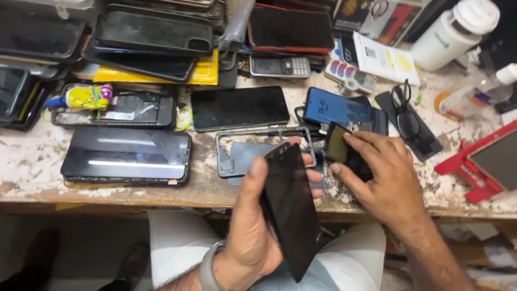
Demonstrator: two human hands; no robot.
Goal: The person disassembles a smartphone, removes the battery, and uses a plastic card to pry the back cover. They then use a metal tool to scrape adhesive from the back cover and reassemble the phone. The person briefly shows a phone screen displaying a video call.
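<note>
My left hand [253, 226] grips a black smartphone [291, 210], held upright and tilted over the front edge of the worn workbench [32, 178]. My right hand [385, 178] rests on the bench to its right, with thumb and fingers pinching a small dark flat part [339, 146] that has a yellowish mesh face. Just behind the held phone lie a grey metal phone frame [258, 133] and a grey back plate [245, 156].
Several phones and screens crowd the bench: a large dark one [126, 155] at left, another [239, 106] in the middle, a lit blue one [336, 110]. Black cases are stacked at the back. Eyeglasses [406, 116], a white bottle [455, 32] and a red holder [474, 167] sit right.
</note>
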